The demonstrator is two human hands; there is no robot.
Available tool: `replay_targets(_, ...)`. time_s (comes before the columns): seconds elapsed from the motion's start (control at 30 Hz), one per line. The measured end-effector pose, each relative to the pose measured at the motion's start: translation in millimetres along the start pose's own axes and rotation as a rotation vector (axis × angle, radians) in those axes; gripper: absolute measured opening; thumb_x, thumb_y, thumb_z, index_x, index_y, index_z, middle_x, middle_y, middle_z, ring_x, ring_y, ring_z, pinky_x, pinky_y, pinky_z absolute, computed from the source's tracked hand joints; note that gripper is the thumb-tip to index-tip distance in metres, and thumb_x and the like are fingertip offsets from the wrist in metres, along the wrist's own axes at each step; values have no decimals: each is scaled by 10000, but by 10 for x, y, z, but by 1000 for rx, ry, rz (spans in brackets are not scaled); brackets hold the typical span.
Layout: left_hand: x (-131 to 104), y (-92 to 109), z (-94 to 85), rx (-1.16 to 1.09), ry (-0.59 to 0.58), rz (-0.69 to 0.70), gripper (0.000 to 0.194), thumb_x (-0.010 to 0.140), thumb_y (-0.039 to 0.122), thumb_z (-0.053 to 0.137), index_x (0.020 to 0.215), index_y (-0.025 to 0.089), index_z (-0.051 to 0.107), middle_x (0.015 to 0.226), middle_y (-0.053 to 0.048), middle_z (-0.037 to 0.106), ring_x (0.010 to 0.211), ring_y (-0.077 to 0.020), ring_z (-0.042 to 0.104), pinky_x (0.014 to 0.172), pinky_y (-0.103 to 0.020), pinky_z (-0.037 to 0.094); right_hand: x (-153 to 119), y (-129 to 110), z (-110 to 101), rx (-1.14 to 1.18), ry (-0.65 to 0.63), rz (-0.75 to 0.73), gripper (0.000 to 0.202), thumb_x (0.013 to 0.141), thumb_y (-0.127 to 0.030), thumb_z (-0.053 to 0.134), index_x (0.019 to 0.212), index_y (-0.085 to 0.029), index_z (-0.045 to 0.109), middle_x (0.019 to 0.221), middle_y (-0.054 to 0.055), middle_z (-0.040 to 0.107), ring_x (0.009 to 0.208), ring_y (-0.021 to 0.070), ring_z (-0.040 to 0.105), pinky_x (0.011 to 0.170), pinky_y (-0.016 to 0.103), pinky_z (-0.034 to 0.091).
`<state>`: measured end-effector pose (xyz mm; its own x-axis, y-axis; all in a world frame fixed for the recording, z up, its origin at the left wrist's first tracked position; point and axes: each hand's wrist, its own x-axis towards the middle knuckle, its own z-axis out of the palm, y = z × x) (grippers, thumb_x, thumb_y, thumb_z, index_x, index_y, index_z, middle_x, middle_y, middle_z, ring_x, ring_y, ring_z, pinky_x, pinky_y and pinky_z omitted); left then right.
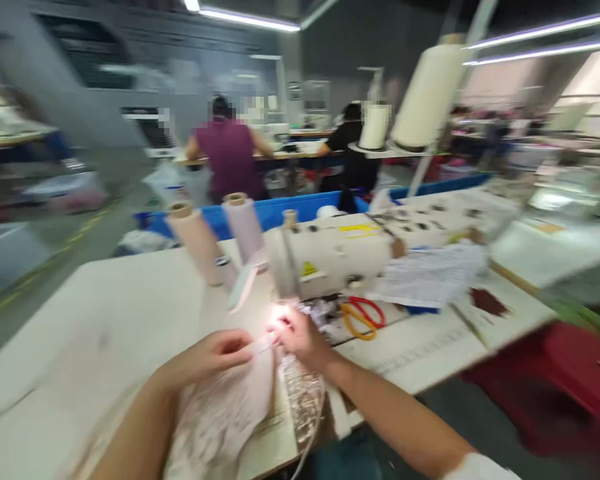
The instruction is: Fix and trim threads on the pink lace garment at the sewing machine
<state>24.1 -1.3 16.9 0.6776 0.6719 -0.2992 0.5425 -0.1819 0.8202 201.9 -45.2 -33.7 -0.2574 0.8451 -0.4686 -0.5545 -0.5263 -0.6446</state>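
pinching the upper edge of a pale pink, lace-patterned piece of fabric (220,417), the left hand (215,355), half curled, holds it between thumb and fingers, while the right hand (304,340), more tightly curled, grips the far tip in a bright glow under the machine head. the fabric drops in soft folds toward the near edge of the table, smooth and plain along its right border, its pattern blurred lower down. just right of it, a shiny beige textured material (303,393) lies below the right wrist.

left of the hands, a broad white tabletop (145,300) gives room to move as far as its rounded corner; to the right, space tightens at looped red and yellow-orange handles (364,316) beside a white industrial sewing machine (330,260), draped with a rumpled white cloth (430,272). the table's right edge slants past a red plastic stool (565,380).

peach and lilac thread cones (197,243) lean left of the machine. beyond a bright blue trough (300,203), a person in a purple top (230,157) sits at another bench.
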Motion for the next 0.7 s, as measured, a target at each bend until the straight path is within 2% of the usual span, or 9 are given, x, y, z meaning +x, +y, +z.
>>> replay_targets(0.03,-119,-122,-26,-3,-35,-27,347,743,470,660,705,140,561,686,24,523,660,-134,482,592,-236,394,33,54,16,-282,28,-259,130,823,-128,643,705,-180,664,677,-48,667,672,78,614,670,142,495)
replay_targets(0.07,-182,-209,-40,-29,-51,-23,340,753,466,634,694,147,537,662,34,481,637,-120,438,570,-228,346,50,74,7,-515,30,-464,83,824,-149,640,751,-185,657,706,-24,680,676,107,628,671,191,510)
replay_targets(0.13,-194,-301,-53,-90,-82,-36,300,770,441,598,727,154,519,650,42,442,606,-108,388,541,-227,283,40,58,-32,-803,-11,-656,70,856,-237,594,844,-183,637,790,33,704,684,150,656,675,270,534)
replay_targets(0.23,-129,-317,-48,-108,-51,-15,289,778,426,563,688,172,457,626,49,381,581,-104,333,520,-232,237,-51,22,-25,-908,-52,-709,147,867,-325,566,827,-185,591,881,81,710,678,171,671,664,316,560)
replay_targets(0.37,-124,-319,-35,-96,-11,18,312,773,419,562,655,182,398,644,49,328,588,-102,294,514,-237,222,-134,31,73,-866,-97,-670,191,866,-371,577,810,-190,568,762,55,699,647,170,669,640,318,572)
replay_targets(0.47,-136,-349,-34,-163,-1,-3,320,775,428,568,653,178,411,634,50,311,575,-97,279,502,-241,203,-126,34,87,-888,-99,-668,182,879,-364,570,850,-185,585,698,30,682,609,153,656,623,298,565)
replay_targets(0.6,-120,-365,-27,-282,-7,-17,299,770,431,590,683,163,491,645,41,369,592,-99,324,517,-235,221,-100,24,41,-995,-43,-746,136,893,-310,548,875,-191,612,723,26,692,638,151,666,643,282,550)
replay_targets(0.7,-109,-348,-19,-324,2,-29,323,757,442,611,661,159,487,617,47,346,573,-92,300,512,-235,198,-85,23,26,-1019,-36,-789,119,885,-286,555,869,-196,632,727,23,698,656,155,676,663,282,545)
